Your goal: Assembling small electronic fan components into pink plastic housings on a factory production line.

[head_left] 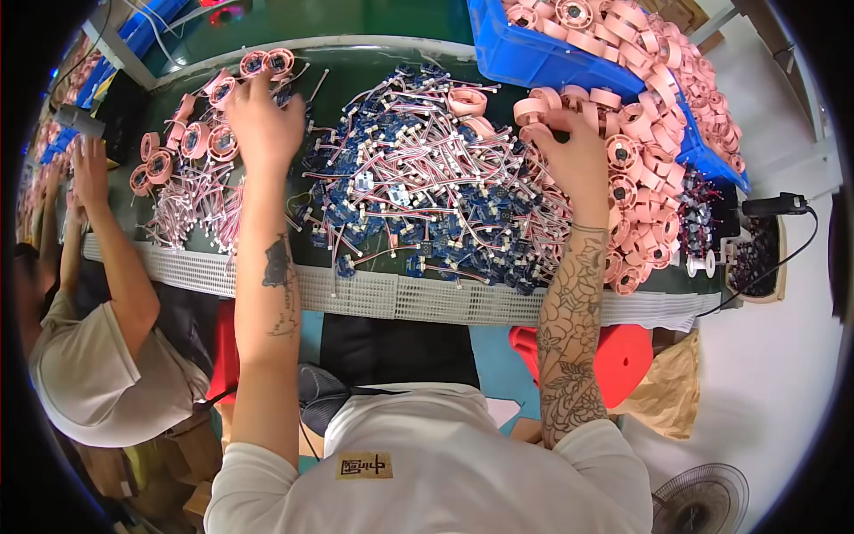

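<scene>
While you stretch both arms over the bench [351, 67], your left hand [262, 125] is above the left group of pink rings [196, 140], near the far edge. Its thumb is spread away from the fingers; the fingertips do not show well, so it is not possible to say whether they have hold of a ring. Your right hand [576, 156] is at the right heap of pink rings [647, 231]. Its thumb and index finger are curved, with a gap between them, and their tips are at a ring on the heap's left side; whether this ring is gripped or only touched is not clear. Between your hands lies a wide pile of blue circuit boards with cables [427, 182], which spreads toward the near edge. A blue bin [551, 71], heaped with more pink rings, is at the far right corner. Nearer to you than the left group lies a bunch of pale cables [173, 209].
</scene>
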Tool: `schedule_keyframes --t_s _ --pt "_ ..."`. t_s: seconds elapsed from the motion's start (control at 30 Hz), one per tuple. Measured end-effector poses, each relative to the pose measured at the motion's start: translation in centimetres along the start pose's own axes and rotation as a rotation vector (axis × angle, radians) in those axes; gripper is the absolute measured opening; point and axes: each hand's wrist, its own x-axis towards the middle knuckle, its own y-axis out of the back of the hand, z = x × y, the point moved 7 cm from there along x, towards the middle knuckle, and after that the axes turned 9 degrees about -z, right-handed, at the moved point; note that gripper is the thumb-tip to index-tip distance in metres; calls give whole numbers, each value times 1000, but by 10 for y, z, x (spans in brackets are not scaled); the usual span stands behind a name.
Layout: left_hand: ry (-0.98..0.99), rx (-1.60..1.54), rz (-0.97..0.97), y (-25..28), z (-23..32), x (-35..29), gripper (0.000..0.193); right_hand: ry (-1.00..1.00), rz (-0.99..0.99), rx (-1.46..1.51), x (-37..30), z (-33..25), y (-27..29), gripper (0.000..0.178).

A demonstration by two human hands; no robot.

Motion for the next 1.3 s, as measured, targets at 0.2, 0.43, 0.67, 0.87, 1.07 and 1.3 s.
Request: schedule_keyframes --t_s 0.2,0.43,0.67,0.87,1.07,1.3 --pt "-212 -463 -126 3 96 -21 31 0 139 -57 0 11 7 38" --pt "-375 -576 -284 -10 136 -41 19 108 160 848 -7 -25 6 27" --pt "-386 -898 -425 -7 149 -43 42 227 -310 992 -24 -84 -56 48" --pt "-210 -957 -579 -19 146 -47 32 333 -146 536 -26 -80 -61 31" --pt "-223 -893 -678 -15 146 -46 25 515 40 222 -32 -93 -49 21" --pt "-181 -594 -465 -25 92 -25 21 300 -57 498 -27 -79 -51 17"
